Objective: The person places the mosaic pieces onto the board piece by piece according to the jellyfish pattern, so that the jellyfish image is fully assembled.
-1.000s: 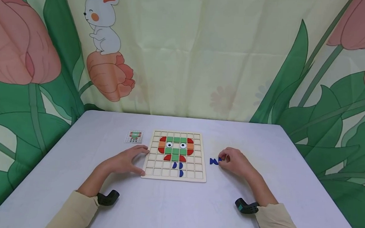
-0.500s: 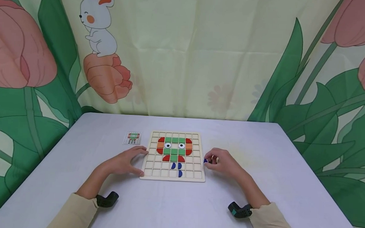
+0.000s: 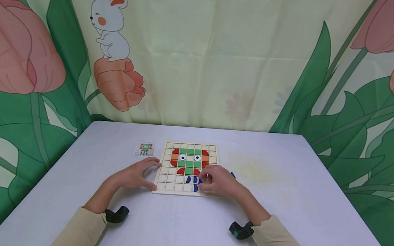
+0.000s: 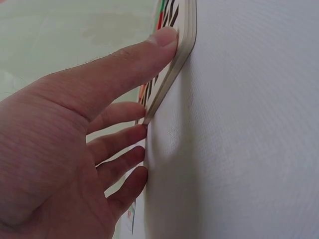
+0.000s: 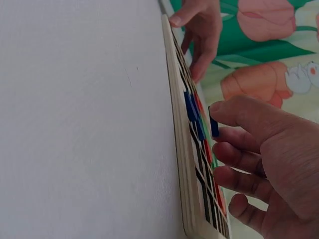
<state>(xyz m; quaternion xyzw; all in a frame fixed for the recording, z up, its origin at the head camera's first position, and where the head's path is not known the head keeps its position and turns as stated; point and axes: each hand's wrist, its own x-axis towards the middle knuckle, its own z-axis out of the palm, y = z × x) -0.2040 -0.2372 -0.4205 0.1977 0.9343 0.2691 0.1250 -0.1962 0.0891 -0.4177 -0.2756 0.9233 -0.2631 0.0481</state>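
A wooden grid board (image 3: 168,188) lies on the table, bearing green, red and orange tiles, two eye tiles and several blue half-circle tiles (image 3: 188,179). At its left edge rests my left hand (image 3: 138,172). The left wrist view shows the left thumb (image 4: 162,40) on the board's corner and the other fingers loosely bent along its edge. My right hand (image 3: 219,180) is over the board's lower right part. Between its thumb and index finger it pinches a blue half-circle tile (image 5: 214,122), seen edge-on above the board in the right wrist view.
A small picture card (image 3: 145,148) showing a figure in coloured tiles lies at the board's upper left. Just right of the board, another blue tile (image 3: 233,175) sits on the white table (image 3: 279,191), partly behind the right hand. A printed curtain (image 3: 199,65) hangs behind.
My right hand has picked up a blue half-circle tile from beside the board and moved left with it, over the board. The left hand stays at the board's left edge.
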